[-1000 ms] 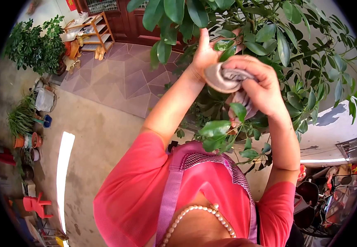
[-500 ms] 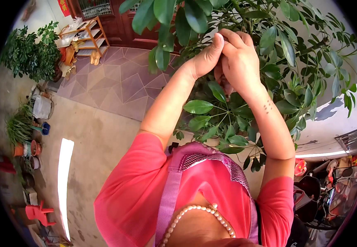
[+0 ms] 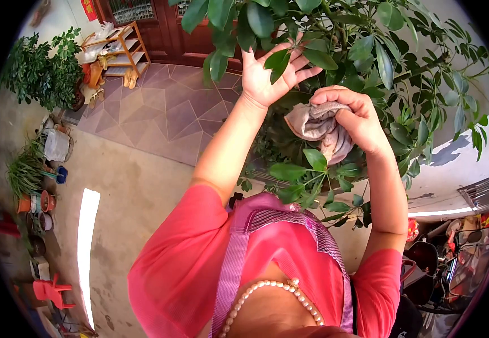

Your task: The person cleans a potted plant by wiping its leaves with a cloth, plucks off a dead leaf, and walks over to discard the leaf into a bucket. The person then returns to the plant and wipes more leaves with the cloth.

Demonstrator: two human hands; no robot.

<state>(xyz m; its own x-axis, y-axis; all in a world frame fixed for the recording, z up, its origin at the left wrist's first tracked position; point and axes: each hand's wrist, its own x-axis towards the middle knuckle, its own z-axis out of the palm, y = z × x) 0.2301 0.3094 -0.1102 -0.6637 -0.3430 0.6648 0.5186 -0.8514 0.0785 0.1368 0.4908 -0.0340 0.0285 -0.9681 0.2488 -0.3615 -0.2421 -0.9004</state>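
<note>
Bunched in R hand (image 3: 361, 119): cloth (image 3: 315, 124), greyish w/ brownish patches, v. crumpled, drooping at lower end. Hanging in front of spread L hand (image 3: 259, 83): leaf (image 3: 279, 62), dk green, glossy, tip down, contact unclear. Spreading behind and around both: plant (image 3: 384, 63), leafy, w/ oval lvs, incl. a few just below cloth.

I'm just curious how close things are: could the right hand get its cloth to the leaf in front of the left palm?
Probably yes: the right hand holds the cloth close by, the left hand is open behind the leaf, and the leaf's near face looks uncovered, with nothing obvious between.
</note>
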